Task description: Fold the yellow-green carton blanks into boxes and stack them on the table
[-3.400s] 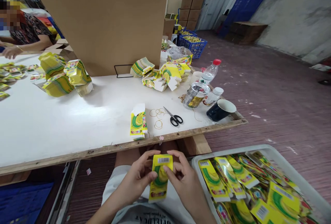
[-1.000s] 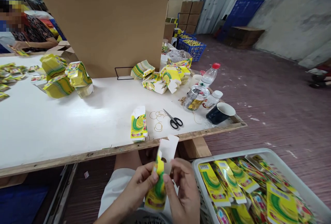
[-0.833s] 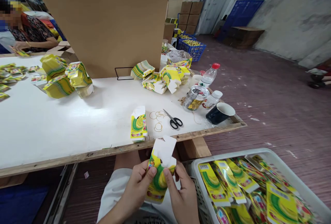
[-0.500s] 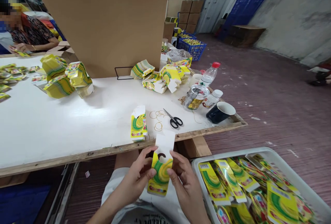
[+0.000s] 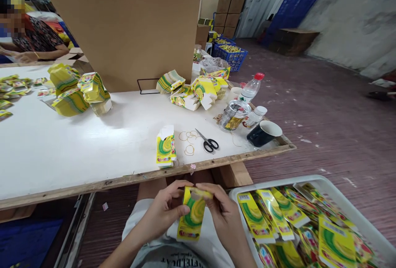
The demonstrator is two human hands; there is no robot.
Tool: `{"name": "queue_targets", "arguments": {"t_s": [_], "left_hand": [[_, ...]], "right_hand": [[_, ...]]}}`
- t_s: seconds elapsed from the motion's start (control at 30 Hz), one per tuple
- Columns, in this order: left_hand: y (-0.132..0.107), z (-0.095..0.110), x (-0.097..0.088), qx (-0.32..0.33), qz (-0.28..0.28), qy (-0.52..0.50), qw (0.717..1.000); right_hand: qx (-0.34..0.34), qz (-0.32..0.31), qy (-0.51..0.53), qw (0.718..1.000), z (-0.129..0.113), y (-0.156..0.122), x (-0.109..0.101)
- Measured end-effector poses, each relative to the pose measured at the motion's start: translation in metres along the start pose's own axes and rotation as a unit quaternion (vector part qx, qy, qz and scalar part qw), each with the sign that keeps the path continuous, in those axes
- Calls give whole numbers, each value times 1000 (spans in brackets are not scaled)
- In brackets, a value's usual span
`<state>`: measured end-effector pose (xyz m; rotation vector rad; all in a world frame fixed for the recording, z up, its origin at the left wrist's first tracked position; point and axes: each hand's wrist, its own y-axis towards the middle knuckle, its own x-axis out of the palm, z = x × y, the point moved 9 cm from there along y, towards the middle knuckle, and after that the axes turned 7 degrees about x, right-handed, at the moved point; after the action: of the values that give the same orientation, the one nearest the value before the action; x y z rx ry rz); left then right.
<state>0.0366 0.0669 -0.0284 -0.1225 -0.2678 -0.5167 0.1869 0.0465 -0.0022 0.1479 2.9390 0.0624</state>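
Note:
Above my lap, a yellow and green printed carton (image 5: pixel 191 216) stands roughly upright between my hands. My left hand (image 5: pixel 169 205) grips its left side, with the thumb across the front. At the top, my right hand (image 5: pixel 220 204) has its fingers closed on the carton's flap, which is folded over toward the front. In front of me on the table lies a small stack of similar flat cartons (image 5: pixel 165 149) with white flaps. Beside the stack are several thin rubber bands (image 5: pixel 189 150) and black-handled scissors (image 5: pixel 210 144).
A white tray (image 5: pixel 329 183) of filled cartons stands at my right. On the table (image 5: pixel 130 144) are carton bundles (image 5: pixel 69 101), a dark mug (image 5: pixel 262 134), a clear jar (image 5: pixel 234 115) and a red-capped bottle (image 5: pixel 252 88). A large cardboard sheet (image 5: pixel 130 29) rises behind; another person (image 5: pixel 37 39) sits at far left.
My right hand has moved up to the carton's top, and the tall white flap has folded down. A small pinkish scrap now shows at the table edge. The other person's hands have shifted.

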Motion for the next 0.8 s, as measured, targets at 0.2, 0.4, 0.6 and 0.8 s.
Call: {"name": "queue_targets", "arguments": {"t_s": [0.2,0.4,0.6,0.8], "left_hand": [[1,3,-15,42,74,109,990],[0,-3,-4,-4,30,8,999],[0,-8,-1,8,61,-14,998],[13,17,-12,88,84,195,973]], "right_hand": [[52,-46,-33,997,4,3,4],[103,-38,-83,990,16,0,16],[42,-2,-97,994,1,2,13],[12,90,-213,973,-5,-22,-87]]}}
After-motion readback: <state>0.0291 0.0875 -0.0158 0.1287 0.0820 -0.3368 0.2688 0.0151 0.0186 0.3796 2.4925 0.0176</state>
